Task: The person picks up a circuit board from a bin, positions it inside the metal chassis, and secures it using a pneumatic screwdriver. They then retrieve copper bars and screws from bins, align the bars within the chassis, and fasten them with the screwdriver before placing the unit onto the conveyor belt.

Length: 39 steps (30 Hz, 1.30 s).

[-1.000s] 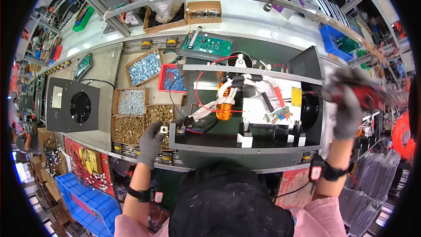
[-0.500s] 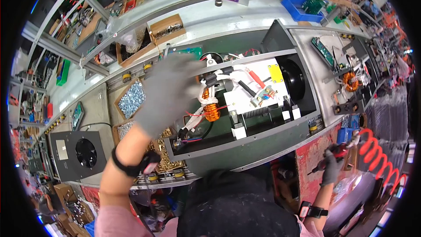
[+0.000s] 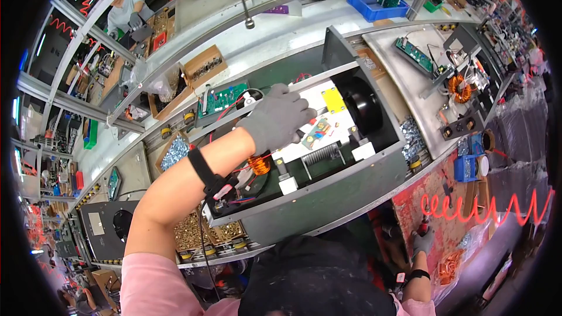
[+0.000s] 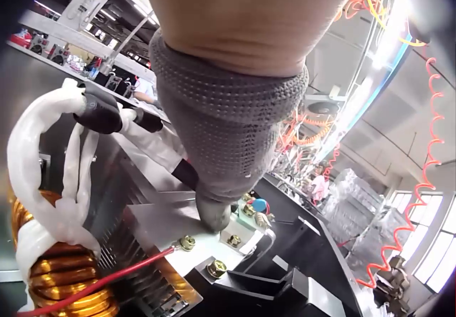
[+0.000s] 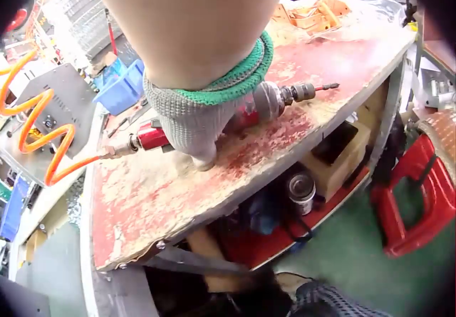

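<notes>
My gloved left hand [image 3: 275, 120] reaches over the white plate [image 3: 287, 151] inside a long grey metal housing [image 3: 316, 203], its fingers beside a small circuit board [image 3: 318, 131]. In the left wrist view a fingertip [image 4: 214, 216] is at the white plate [image 4: 192, 249], close to brass-coloured bolts; a white cable with a black sleeve [image 4: 187, 173] runs behind the glove [image 4: 224, 124]. Whether the fingers hold a cable is hidden. Low on the worn red tabletop, my right hand [image 3: 421, 241] grips a red power screwdriver [image 5: 246, 117], seen beyond the glove [image 5: 192, 128] in the right wrist view.
A copper coil [image 3: 257, 165] and a black fan [image 3: 360, 105] sit in the housing. Screw boxes [image 3: 190, 231] stand left, and another unit with a coil [image 3: 459, 89] lies right. A red coiled hose [image 3: 486, 208] hangs over the red tabletop [image 3: 436, 190].
The left hand has gone from the housing's left end onto the white plate. The right hand has brought the screwdriver from the housing's right side down to the red tabletop. The head view has turned.
</notes>
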Tool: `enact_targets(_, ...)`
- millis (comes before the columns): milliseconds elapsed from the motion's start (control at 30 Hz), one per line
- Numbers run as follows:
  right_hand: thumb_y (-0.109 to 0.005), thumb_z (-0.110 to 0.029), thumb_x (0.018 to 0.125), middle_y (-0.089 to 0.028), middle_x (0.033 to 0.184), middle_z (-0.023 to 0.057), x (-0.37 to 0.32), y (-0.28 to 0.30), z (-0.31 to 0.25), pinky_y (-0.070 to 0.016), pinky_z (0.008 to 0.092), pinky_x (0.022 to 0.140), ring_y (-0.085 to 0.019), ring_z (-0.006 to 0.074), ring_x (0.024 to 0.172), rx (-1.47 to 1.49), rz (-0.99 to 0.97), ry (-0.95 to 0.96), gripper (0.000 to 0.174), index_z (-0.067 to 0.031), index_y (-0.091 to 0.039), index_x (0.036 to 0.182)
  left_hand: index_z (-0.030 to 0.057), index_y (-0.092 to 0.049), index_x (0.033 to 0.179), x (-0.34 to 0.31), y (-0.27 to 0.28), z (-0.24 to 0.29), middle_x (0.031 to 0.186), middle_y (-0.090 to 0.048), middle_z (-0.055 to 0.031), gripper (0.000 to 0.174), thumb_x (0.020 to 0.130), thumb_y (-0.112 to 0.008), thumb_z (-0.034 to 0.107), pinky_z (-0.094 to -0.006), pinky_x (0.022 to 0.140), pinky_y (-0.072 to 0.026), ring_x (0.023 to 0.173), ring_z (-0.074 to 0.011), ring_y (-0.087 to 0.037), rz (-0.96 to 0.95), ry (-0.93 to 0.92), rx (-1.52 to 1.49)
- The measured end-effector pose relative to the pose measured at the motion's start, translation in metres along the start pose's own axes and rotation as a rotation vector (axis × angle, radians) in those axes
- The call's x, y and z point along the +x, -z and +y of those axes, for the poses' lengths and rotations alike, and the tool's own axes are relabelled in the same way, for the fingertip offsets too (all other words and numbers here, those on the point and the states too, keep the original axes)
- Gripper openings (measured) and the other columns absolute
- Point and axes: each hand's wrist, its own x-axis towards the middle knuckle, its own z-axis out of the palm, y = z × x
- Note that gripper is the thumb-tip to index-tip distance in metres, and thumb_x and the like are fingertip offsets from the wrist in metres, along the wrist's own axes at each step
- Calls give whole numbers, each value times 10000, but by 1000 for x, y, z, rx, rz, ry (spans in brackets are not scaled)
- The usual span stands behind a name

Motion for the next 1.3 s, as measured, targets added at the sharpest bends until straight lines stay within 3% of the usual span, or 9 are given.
enact_targets(200, -779, -183, 638, -496, 1181, 177, -17, 16, -12, -403, 434, 949, -467, 369, 1132, -238, -7, 19, 599, -58, -499, 1154, 171, -600, 1134, 22, 6, 7, 995, -589, -23, 532, 613, -703, 195, -397, 864, -358, 986, -213, -544, 18, 34, -81)
enact_targets(600, -767, -253, 648, -477, 1162, 153, -32, 45, -46, -402, 436, 937, -431, 354, 1144, -224, -76, -58, 578, -70, -503, 1129, 214, -597, 1163, 205, 1, 28, 957, -604, -18, 516, 673, -681, 352, -383, 798, -374, 967, -192, -567, -99, 3, 25)
enact_targets(667, -773, -263, 653, -476, 1169, 159, -30, 52, -51, -402, 446, 937, -432, 352, 1151, -211, -221, -130, 586, -76, -500, 1137, 225, -585, 1183, 233, 0, 33, 971, -600, -15, 541, 672, -690, 369, -382, 793, -372, 974, -190, -566, -123, 31, 17)
enact_targets(933, -737, -302, 685, -474, 1181, 151, -26, 57, -39, -413, 418, 924, -456, 338, 1109, -299, -263, 13, 590, -98, -504, 1187, 264, -552, 1240, 360, 5, 62, 1035, -602, -3, 578, 708, -689, 446, -397, 816, -404, 1018, -181, -577, -268, 66, 76)
enact_targets(1000, -743, -311, 692, -451, 1249, 192, -15, 88, -49, -403, 429, 948, -444, 370, 1144, -235, -336, 42, 655, -87, -472, 1245, 262, -532, 1269, 387, -2, 73, 1140, -580, -31, 589, 724, -691, 419, -405, 900, -395, 1105, -193, -537, -322, 97, 66)
enact_targets(1067, -667, -306, 758, -496, 1232, 162, -4, 131, -70, -380, 467, 974, -457, 367, 1142, -24, -268, 124, 549, -98, -503, 1239, 259, -515, 1290, 408, -50, 64, 1273, -512, -80, 589, 739, -692, 371, -425, 1003, -343, 1214, -212, -458, 41, 80, 52)
enact_targets(1100, -631, -337, 804, -541, 1208, 158, 24, 112, -26, -381, 453, 988, -497, 357, 1126, -78, -408, 138, 511, -96, -516, 1240, 246, -512, 1294, 415, -45, 71, 1355, -439, -116, 574, 753, -688, 321, -437, 1068, -283, 1282, -255, -383, -5, 139, -53)
enact_targets(1133, -625, -352, 819, -566, 1191, 163, 47, 124, -11, -391, 411, 991, -529, 336, 1113, 88, -263, 264, 516, -101, -513, 1256, 246, -512, 1294, 417, -35, 78, 1355, -439, -116, 574, 753, -688, 321, -437, 1068, -283, 1282, -255, -383, 14, 134, -52)
enact_targets(1300, -640, -277, 805, -503, 1274, 183, 225, 163, -8, -389, 422, 990, -474, 330, 1194, 128, 174, 246, 549, -137, -471, 1307, 182, -598, 1159, 382, 19, 74, 1258, -513, -164, 482, 693, -699, 252, -437, 958, -412, 1138, -354, -504, 205, 143, -279)
